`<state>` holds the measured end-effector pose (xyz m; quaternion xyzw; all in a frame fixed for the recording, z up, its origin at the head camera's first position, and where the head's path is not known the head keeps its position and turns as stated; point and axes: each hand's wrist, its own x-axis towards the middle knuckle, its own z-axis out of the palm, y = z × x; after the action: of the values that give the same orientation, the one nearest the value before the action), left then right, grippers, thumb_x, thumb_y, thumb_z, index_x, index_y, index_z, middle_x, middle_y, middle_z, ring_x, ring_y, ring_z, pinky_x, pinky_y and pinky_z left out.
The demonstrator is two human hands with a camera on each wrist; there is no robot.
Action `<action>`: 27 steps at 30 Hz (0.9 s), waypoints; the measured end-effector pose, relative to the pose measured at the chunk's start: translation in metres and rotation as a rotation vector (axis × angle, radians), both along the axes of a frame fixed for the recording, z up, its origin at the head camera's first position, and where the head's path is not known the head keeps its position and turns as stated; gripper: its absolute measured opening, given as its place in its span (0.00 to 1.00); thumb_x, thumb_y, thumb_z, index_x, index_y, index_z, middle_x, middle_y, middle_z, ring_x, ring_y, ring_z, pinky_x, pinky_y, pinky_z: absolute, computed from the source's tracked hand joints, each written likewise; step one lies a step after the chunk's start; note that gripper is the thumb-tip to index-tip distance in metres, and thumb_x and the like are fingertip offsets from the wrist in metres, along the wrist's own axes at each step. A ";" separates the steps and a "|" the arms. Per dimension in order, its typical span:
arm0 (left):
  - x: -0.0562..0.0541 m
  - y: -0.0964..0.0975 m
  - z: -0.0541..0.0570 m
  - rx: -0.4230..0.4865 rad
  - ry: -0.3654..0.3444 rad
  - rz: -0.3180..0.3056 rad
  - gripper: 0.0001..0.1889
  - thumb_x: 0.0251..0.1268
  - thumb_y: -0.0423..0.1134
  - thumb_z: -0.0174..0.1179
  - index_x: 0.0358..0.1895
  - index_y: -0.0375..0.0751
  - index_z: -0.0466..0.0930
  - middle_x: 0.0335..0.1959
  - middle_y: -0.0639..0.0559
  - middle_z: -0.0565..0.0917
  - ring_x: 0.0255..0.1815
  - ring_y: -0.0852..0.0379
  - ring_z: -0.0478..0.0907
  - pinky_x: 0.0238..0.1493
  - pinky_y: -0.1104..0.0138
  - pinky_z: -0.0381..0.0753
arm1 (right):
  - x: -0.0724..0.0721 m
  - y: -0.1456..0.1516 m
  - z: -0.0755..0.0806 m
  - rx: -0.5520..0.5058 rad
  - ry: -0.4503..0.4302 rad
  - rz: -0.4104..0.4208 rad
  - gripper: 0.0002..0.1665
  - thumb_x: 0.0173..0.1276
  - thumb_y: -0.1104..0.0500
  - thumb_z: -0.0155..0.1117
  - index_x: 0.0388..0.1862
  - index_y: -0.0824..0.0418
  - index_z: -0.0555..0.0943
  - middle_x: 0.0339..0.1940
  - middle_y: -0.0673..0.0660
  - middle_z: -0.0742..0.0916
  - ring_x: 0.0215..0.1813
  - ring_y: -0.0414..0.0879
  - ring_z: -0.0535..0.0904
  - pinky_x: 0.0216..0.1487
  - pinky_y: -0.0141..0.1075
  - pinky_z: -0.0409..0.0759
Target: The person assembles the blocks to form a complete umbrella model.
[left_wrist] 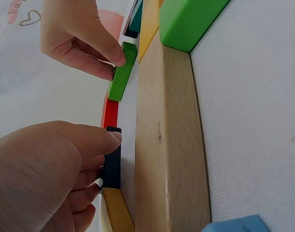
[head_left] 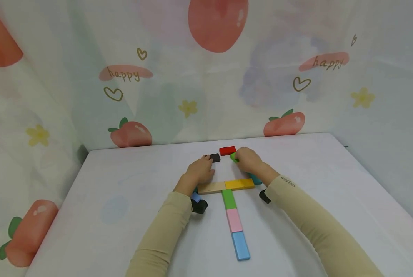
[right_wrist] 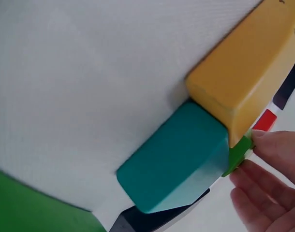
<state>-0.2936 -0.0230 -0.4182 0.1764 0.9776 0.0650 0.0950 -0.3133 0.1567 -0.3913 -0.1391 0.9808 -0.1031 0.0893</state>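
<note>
In the head view my left hand (head_left: 200, 170) reaches to the far part of the white table, at a black block (head_left: 215, 157). The left wrist view has its thumb on the black block (left_wrist: 112, 166), with the fingers curled along the far side. My right hand (head_left: 249, 161) pinches a green block (head_left: 233, 157) between thumb and fingers. That green block (left_wrist: 122, 72) sits by one end of a red block (head_left: 227, 150); the black block is by the other. Past the black block lies a yellow block (left_wrist: 118, 210), hidden in the head view by my left hand.
Nearer me, a plain wooden block (head_left: 211, 187) and an orange-yellow block (head_left: 239, 184) form a crossbar. A green block (head_left: 229, 199), pink block (head_left: 234, 220) and blue block (head_left: 240, 246) run down from it. A teal block (right_wrist: 176, 154) touches the orange-yellow block's end.
</note>
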 end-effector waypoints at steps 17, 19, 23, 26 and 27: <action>0.000 -0.002 0.001 0.002 0.015 -0.022 0.25 0.69 0.45 0.48 0.66 0.37 0.64 0.68 0.46 0.63 0.68 0.51 0.56 0.65 0.61 0.56 | -0.005 -0.002 -0.004 -0.008 0.073 0.144 0.14 0.59 0.68 0.64 0.45 0.69 0.82 0.43 0.60 0.82 0.45 0.53 0.74 0.56 0.45 0.72; 0.000 -0.002 0.001 0.005 0.014 -0.021 0.25 0.69 0.45 0.48 0.66 0.37 0.64 0.67 0.46 0.63 0.68 0.51 0.57 0.65 0.61 0.57 | -0.007 -0.002 -0.004 -0.014 0.078 0.153 0.14 0.58 0.69 0.64 0.45 0.69 0.82 0.43 0.60 0.82 0.46 0.53 0.74 0.56 0.45 0.71; -0.001 -0.001 0.001 0.010 0.009 -0.014 0.25 0.69 0.45 0.49 0.66 0.37 0.64 0.67 0.46 0.63 0.68 0.51 0.57 0.65 0.61 0.57 | -0.011 -0.001 -0.006 -0.020 0.086 0.179 0.14 0.58 0.69 0.64 0.45 0.68 0.82 0.43 0.60 0.82 0.47 0.54 0.74 0.57 0.45 0.71; -0.001 -0.001 0.001 0.008 0.008 -0.014 0.25 0.69 0.45 0.49 0.66 0.37 0.64 0.67 0.46 0.63 0.68 0.51 0.57 0.65 0.61 0.57 | -0.012 -0.001 -0.007 -0.019 0.091 0.191 0.14 0.58 0.69 0.64 0.44 0.68 0.82 0.43 0.60 0.82 0.47 0.53 0.74 0.57 0.45 0.70; -0.001 -0.001 0.001 0.007 0.009 -0.015 0.25 0.69 0.45 0.49 0.66 0.37 0.64 0.67 0.46 0.63 0.68 0.51 0.57 0.65 0.61 0.57 | -0.012 -0.001 -0.007 -0.018 0.090 0.195 0.14 0.58 0.69 0.64 0.44 0.68 0.82 0.43 0.60 0.82 0.47 0.53 0.74 0.57 0.45 0.70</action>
<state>-0.2949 -0.0243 -0.4175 0.1842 0.9764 0.0670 0.0903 -0.3257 0.1556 -0.3981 -0.2390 0.9647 -0.0966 0.0535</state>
